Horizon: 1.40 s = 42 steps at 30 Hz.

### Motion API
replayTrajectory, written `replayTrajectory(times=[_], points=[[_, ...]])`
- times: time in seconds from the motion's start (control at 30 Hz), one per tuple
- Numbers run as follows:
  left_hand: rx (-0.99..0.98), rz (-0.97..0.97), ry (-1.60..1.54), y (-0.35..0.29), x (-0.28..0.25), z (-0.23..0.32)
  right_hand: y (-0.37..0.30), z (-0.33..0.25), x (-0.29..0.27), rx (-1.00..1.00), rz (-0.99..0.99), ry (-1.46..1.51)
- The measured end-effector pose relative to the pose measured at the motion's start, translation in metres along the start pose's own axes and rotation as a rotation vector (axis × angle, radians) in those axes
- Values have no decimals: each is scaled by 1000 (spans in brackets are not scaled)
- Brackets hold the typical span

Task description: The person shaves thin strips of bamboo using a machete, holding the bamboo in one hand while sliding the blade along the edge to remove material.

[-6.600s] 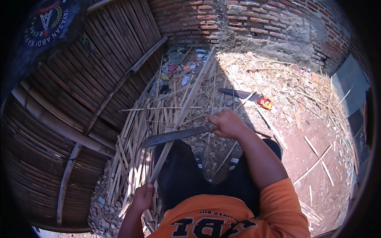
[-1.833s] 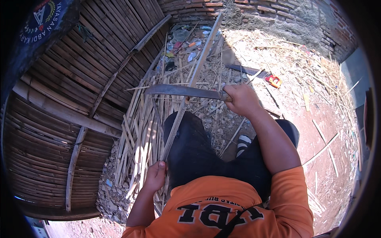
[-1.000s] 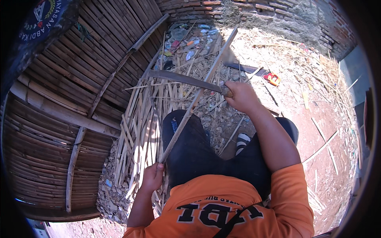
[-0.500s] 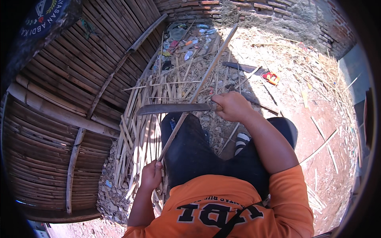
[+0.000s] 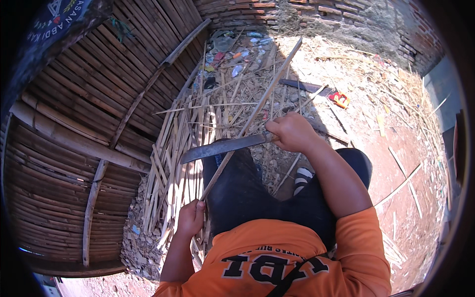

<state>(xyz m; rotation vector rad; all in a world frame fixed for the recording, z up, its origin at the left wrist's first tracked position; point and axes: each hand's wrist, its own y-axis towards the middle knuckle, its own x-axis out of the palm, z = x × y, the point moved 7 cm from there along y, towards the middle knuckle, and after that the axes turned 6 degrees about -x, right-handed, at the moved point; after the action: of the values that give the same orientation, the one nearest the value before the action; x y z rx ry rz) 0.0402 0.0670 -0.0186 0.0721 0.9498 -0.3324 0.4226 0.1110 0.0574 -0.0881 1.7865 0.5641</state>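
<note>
My left hand (image 5: 191,218) is closed around the near end of a long bamboo strip (image 5: 269,91), which slants away from me to the upper right. In my right hand (image 5: 292,132) is the handle of a machete (image 5: 222,149). Its dark blade points left and crosses the strip over my left thigh, its tip tilted a little toward me. From this angle the blade appears to touch the strip; the exact contact is hard to make out.
Split bamboo strips (image 5: 170,173) lie heaped at my left beside a slatted bamboo wall (image 5: 64,198). Ahead on the ground is a handsaw (image 5: 307,86) with a red and yellow handle. Shavings and litter spread toward a brick wall (image 5: 237,15). Loose sticks (image 5: 403,171) lie at my right.
The machete's blade has tilted, its tip swinging toward me and slightly right. The strip's far end has shifted slightly right and down in view. Both hands keep their hold.
</note>
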Motion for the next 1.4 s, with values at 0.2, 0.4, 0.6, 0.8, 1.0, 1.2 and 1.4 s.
replayTrajectory(times=[0.2, 0.4, 0.6, 0.8, 1.0, 1.2, 1.4], points=[[-13, 26, 16, -3, -8, -10, -20, 69, -19, 392, 193, 132], [9, -7, -51, 2, 5, -3, -7, 21, 3, 132, 38, 116], [43, 25, 4, 1, -4, -4, -13, 38, -19, 160, 141, 112], [-1, 24, -4, -3, -1, -15, -19, 56, -8, 306, 170, 140], [-47, -113, -107, -3, 14, -28, -8, 20, -5, 5, 92, -3], [-65, -92, -183, -10, 9, -25, -24, 77, -16, 463, 227, 143], [-40, -122, -146, -2, 17, -18, -4, 18, 3, -51, 50, -2]])
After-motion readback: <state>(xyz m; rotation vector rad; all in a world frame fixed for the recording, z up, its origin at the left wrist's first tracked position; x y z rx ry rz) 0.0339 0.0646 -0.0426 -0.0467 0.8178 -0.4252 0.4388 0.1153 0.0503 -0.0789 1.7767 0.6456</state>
